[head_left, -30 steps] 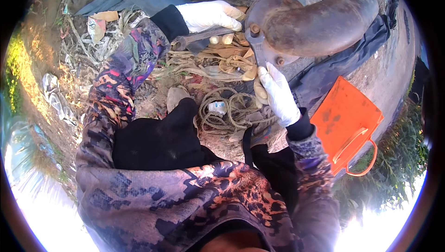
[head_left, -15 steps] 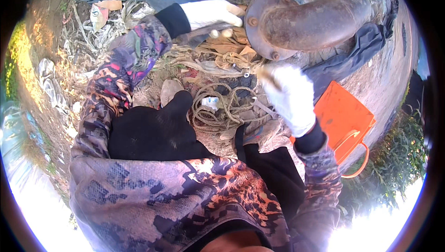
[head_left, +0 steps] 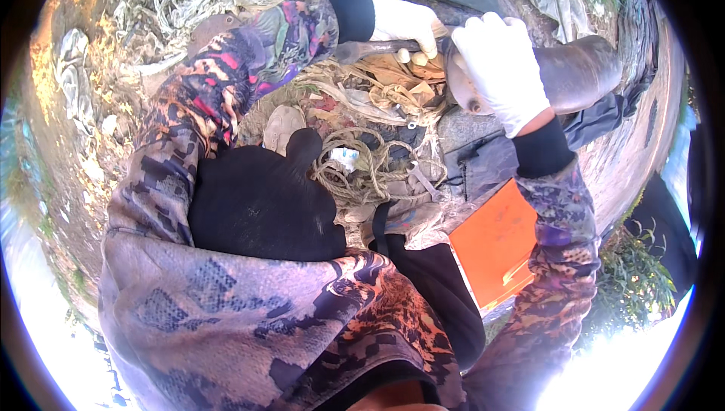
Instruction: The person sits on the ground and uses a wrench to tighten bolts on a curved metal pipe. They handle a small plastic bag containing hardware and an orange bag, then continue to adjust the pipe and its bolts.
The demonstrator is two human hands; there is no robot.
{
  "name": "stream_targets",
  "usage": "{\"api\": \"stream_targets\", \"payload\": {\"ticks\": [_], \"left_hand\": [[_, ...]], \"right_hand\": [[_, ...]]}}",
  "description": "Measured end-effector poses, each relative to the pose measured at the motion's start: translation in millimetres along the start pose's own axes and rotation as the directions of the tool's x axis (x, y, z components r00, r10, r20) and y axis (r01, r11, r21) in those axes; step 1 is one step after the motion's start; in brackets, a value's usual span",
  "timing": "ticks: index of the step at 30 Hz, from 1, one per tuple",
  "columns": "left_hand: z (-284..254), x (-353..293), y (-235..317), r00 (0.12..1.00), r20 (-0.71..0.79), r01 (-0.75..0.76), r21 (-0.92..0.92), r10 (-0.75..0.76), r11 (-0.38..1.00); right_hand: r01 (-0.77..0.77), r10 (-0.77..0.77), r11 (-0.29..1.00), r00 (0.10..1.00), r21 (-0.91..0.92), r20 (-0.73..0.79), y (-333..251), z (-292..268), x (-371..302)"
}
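My left hand [head_left: 411, 26], in a white glove, has its fingers closed round a dark metal bar [head_left: 370, 50] beside a rusty pipe elbow [head_left: 581, 75]. The bar's far end is hidden by the hand. My right hand [head_left: 498, 67], also gloved in white, lies over the elbow's bolted flange with its fingers curled at the upper rim. What those fingers grip is hidden. A bolt head [head_left: 474, 105] shows low on the flange.
A coil of rope [head_left: 362, 184], a small white packet [head_left: 344, 158] and a spanner [head_left: 425, 180] lie near my legs. Tan cloth scraps [head_left: 400, 82] are below the bar. An orange box [head_left: 495, 245] stands at the right, near my forearm.
My right hand has moved up from beside the orange box onto the flange. The left hand keeps its hold on the bar next to the flange. The view has shifted a little.
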State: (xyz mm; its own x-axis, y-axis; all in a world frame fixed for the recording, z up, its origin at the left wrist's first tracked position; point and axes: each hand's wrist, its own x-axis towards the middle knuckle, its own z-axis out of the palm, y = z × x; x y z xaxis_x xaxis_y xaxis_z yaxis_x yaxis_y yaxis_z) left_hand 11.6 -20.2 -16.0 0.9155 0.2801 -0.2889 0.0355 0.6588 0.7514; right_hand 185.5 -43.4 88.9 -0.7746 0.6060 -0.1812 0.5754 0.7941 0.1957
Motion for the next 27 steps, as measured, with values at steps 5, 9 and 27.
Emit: {"api": "stream_targets", "payload": {"ticks": [5, 9, 27], "left_hand": [[-0.2, -1.6, -0.8, 0.999, -0.049, 0.002, 0.046, 0.001, 0.999], [-3.8, 9.5, -8.5, 0.999, -0.046, -0.009, 0.029, 0.011, 1.000], [4.9, -6.5, -25.8, 0.994, -0.080, 0.088, 0.160, -0.076, 0.983]], "right_hand": [[-0.153, 0.151, 0.988, 0.984, 0.019, 0.096, -1.9, -17.4, -6.1], [0.024, -0.028, 0.996, 0.999, 0.085, 0.045, 9.9, 1.8, -5.6], [-0.069, 0.066, 0.994, 0.997, 0.082, 0.045, 6.5, 0.4, -6.6]]}}
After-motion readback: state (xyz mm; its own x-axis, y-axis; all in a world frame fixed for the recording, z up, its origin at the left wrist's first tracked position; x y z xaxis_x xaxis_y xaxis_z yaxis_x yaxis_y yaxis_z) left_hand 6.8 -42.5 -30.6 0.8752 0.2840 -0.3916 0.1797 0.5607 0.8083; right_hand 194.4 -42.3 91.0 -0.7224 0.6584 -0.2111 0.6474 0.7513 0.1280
